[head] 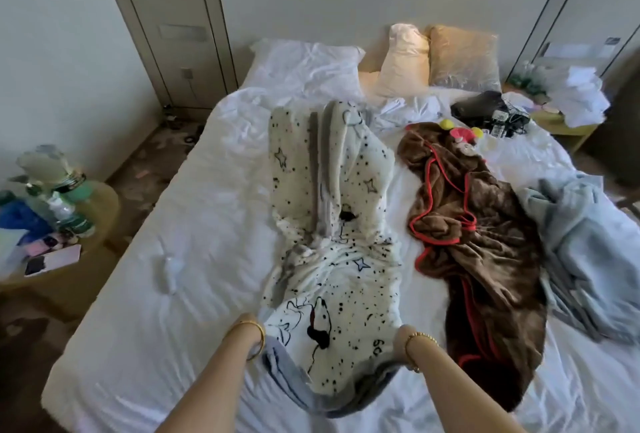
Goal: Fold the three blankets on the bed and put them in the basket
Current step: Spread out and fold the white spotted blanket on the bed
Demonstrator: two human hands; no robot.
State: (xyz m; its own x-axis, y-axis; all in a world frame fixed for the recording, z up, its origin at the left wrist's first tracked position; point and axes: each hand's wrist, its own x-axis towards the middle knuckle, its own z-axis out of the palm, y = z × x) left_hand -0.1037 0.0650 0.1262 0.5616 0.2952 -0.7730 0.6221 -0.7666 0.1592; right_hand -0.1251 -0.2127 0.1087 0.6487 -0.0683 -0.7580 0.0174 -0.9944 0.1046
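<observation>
Head view: both hands are at the near end of the white spotted blanket (332, 224), which lies bunched in a long strip down the middle of the bed (180, 224), running from the foot edge toward the pillows (401, 62). The left hand (251, 327) and right hand (401, 337) are tucked into the blanket's near corners; the fingers are hidden in the cloth, so I cannot tell whether they grip it, though the fabric looks gathered at both wrists. The brown blanket (485, 242) with red trim lies crumpled just beside it, toward the right edge, and the pale blue blanket (585, 259) is heaped at the right edge itself. No basket is in view.

Judging from this, the first blanket is only being taken up for folding. The risk: it is twisted along its length, so lifting it may trap the twist into a lumpy fold. It nearly touches the brown one, which could drag along, pulling the small toys (464, 136) near its far end.
</observation>
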